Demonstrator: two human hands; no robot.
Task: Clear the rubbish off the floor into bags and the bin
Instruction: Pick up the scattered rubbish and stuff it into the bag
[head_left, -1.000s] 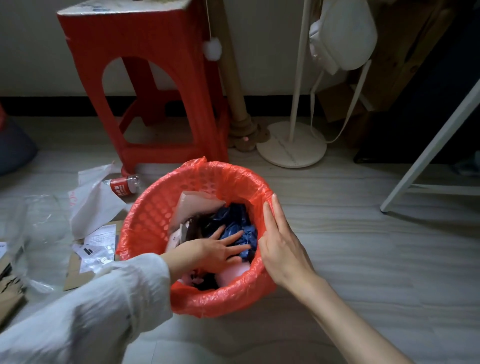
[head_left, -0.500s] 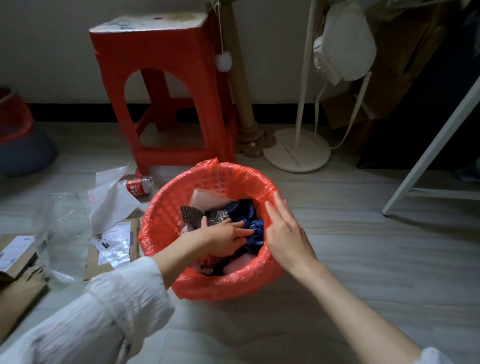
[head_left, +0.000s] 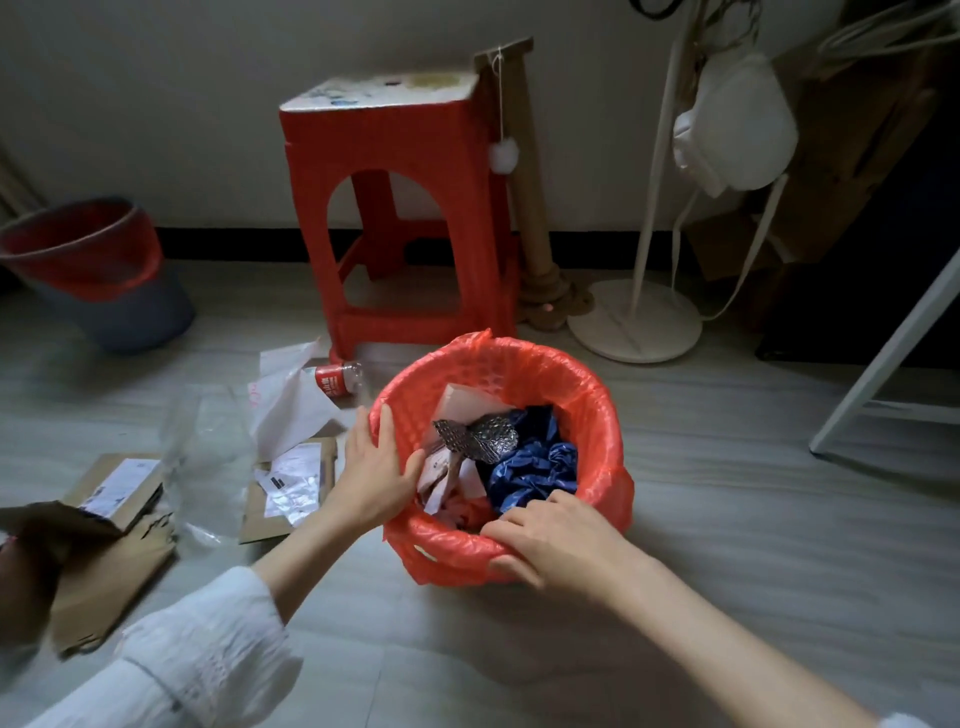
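Observation:
A round bin lined with a red bag stands on the floor in front of me. Inside lie a crumpled blue bag, a silver foil wrapper and pink paper. My left hand grips the bin's left rim, thumb inside and fingers outside. My right hand grips the near rim with its fingers curled over the red bag. On the floor to the left lie white paper, a small red-labelled bottle, clear plastic and brown cardboard envelopes.
A red plastic stool stands behind the bin by the wall. A second bin with a red liner leans at far left. A white lamp stand base, a cardboard scratching post and a white slanted leg are to the right.
My left hand came out of the bin and took the left rim. My right hand slid from the right rim to the near rim. The view pulled back and up.

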